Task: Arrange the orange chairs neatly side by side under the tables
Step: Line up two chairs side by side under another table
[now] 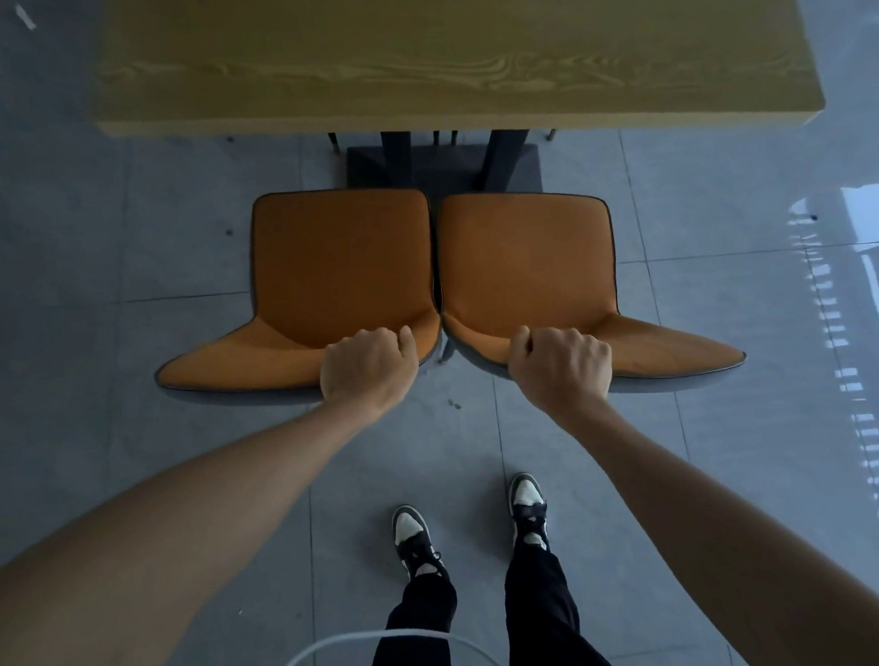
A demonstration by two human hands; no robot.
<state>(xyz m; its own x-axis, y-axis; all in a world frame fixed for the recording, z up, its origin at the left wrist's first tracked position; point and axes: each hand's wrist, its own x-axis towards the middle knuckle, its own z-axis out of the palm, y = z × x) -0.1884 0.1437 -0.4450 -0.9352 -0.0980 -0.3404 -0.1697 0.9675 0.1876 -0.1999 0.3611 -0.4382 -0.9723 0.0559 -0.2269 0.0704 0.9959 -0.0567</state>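
Two orange padded chairs stand side by side on the floor, their seats facing a wooden table (454,110). The left orange chair (341,266) and the right orange chair (526,265) nearly touch along their inner edges. My left hand (367,370) is closed over the top of the left chair's backrest near its inner end. On the right chair's backrest, my right hand (563,369) grips in the same way. Both seats sit in front of the table's near edge, outside it. The chairs' legs are hidden beneath the seats.
The table's dark pedestal base (442,162) stands just beyond the seats. Grey tiled floor (113,249) lies all around, with bright window reflections (868,306) at right. My feet in black-and-white shoes (414,540) stand behind the chairs. A white cable (384,637) arcs near the bottom.
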